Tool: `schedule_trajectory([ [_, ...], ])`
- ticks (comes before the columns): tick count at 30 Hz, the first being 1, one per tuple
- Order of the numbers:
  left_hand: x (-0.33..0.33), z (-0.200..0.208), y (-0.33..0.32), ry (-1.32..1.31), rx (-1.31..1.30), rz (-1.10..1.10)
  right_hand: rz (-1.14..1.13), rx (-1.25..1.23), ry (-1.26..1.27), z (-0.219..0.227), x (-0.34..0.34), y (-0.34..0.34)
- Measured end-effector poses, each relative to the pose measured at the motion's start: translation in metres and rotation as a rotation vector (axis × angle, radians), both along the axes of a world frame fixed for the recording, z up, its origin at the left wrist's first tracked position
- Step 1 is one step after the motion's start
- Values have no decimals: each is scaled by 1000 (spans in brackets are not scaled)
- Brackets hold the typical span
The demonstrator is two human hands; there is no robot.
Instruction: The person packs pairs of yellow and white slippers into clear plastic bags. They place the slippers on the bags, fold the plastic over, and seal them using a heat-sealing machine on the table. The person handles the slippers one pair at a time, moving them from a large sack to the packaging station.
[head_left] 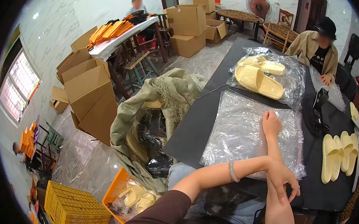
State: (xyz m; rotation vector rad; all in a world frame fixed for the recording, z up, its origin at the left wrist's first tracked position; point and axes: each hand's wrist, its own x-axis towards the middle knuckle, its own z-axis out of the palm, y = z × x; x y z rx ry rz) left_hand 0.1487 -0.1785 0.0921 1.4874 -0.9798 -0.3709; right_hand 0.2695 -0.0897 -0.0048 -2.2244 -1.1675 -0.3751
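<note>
My right hand (272,123) is curled into a fist and rests on a stack of clear plastic bags (238,131) that lies flat on the black table (189,142). I see nothing in that fist. Crossing over from the left, my left arm wears a pale bracelet (233,171). My left hand (283,181) lies against my right forearm, its fingers bent and apart, holding nothing. Beyond the bags, cream slippers (260,81) lie on more clear plastic. Two pairs of similar slippers (332,158) are lined up at the table's right side.
A big green woven sack (124,119) with bagged items stands left of the table. Below it are an orange crate (110,192) of slippers and a yellow crate (76,212). Cardboard boxes (90,93) stand further back. A co-worker (317,48) handles plastic across the table; another person sits behind.
</note>
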Motion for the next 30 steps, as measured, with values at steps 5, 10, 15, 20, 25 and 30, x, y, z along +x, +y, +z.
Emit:
schedule_trajectory([
  [5, 3, -5, 0, 58, -8, -50, 2, 12, -16, -1, -4, 3],
  [10, 5, 0, -3, -144, -56, -74, -2, 12, -11, -2, 0, 1],
  [15, 3, 1, -11, -253, -49, -76, 1, 14, 2, -1, -1, 2],
  [20, 7, -5, -9, -200, -30, -99, 1, 14, 4, -1, -2, 3],
  [25, 1, -6, -16, -344, 21, 18, 6, 18, 10, -2, -3, 4],
  [30, 0, -4, -18, -304, 62, 45, 3, 23, 0, -3, 1, 2],
])
